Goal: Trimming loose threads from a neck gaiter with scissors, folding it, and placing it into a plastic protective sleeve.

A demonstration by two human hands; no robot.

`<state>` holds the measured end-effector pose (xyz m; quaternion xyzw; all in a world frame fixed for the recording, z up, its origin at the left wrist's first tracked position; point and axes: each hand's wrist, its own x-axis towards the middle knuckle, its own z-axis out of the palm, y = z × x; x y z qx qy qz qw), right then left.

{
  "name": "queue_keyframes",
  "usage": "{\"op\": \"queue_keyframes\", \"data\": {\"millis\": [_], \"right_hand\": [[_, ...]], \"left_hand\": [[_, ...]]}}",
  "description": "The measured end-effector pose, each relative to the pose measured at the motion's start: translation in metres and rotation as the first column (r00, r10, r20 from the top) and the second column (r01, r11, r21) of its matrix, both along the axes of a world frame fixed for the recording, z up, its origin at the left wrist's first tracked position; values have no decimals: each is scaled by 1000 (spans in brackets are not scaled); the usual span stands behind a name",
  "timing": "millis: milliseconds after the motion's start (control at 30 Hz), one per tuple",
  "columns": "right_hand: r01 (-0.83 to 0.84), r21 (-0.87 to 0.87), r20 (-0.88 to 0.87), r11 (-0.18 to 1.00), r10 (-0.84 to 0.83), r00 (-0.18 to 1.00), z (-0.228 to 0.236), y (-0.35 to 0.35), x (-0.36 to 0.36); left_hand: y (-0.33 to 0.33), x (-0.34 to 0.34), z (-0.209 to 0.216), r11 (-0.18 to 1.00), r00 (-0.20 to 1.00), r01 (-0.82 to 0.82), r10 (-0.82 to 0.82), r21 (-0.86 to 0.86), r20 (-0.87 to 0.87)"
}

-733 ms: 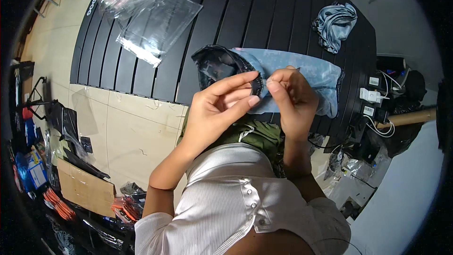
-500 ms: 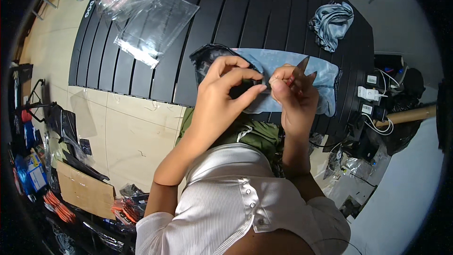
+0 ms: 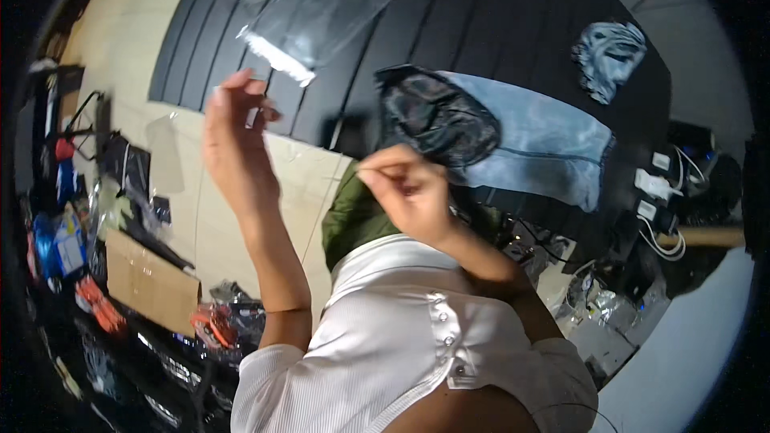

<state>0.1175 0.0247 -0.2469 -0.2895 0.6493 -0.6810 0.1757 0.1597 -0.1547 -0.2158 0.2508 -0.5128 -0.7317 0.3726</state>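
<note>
My left hand [image 3: 243,140] is raised at the table's near left edge, away from the cloth. Its fingers are loosely bent and apart, somewhat blurred, and nothing shows between them. In front of my waist is my right hand [image 3: 411,196], closed, with thumb and forefinger pinched; whatever it holds is too small or hidden to name. Beyond it lies a pale blue mottled cloth piece [image 3: 545,132], long and flat, with a seam along it. Its left end shows a dark patterned side [image 3: 437,116], rumpled and turned outward. No scissor blades are visible now.
Clear plastic bags [image 3: 329,20] lie at the table's far left. A bunched blue-grey cloth [image 3: 611,58] rests at far right. White plugs and cables [image 3: 658,184] hang by the right edge. A cardboard piece [image 3: 152,281] and packaged goods are on the floor at left.
My left hand has left the cloth and swung left. The right hand moved left and nearer my body; the pointed blades seen in it are out of sight. The view has shifted.
</note>
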Motion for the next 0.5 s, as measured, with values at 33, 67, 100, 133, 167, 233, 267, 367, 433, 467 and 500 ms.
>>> {"op": "queue_keyframes", "data": {"millis": [33, 67, 100, 133, 167, 233, 267, 367, 433, 467, 500], "right_hand": [[-143, 117, -115, 983, 157, 981, -9, -10, 3], [-202, 222, -142, 954, 237, 961, -23, -17, 9], [-218, 265, -131, 939, 259, 957, -34, -21, 11], [-234, 309, -118, 922, 282, 952, -41, -24, 12], [-210, 347, -167, 914, 280, 945, -45, -25, 14], [-236, 387, -138, 891, 309, 941, -43, -25, 14], [-251, 435, -109, 865, 328, 938, -39, -24, 12], [-181, 351, -147, 919, 244, 959, -25, -11, 6], [-59, 252, -212, 966, 115, 970, -9, 6, -4], [-14, 238, -123, 971, 45, 991, -2, 21, -9], [103, 248, -86, 963, -84, 993, 3, 34, -14]], "left_hand": [[-16, 14, 7, 994, 995, -95, 95, -56, 6], [-29, 24, 11, 979, 985, -173, 174, -104, 1], [-40, 35, 12, 958, 969, -244, 246, -148, -5], [-43, 41, 18, 918, 938, -327, 344, -223, 37], [-47, 49, 20, 902, 927, -354, 373, -245, 33], [-50, 57, 18, 885, 914, -384, 405, -264, 27], [-49, 57, 16, 886, 912, -376, 406, -273, 62], [-35, 44, 6, 930, 941, -293, 322, -223, 104], [-15, 28, -1, 973, 977, -151, 174, -172, 124], [-1, 16, -6, 991, 989, -62, 78, -122, 128], [14, 5, -10, 993, 983, 72, -54, -95, 176]]}}
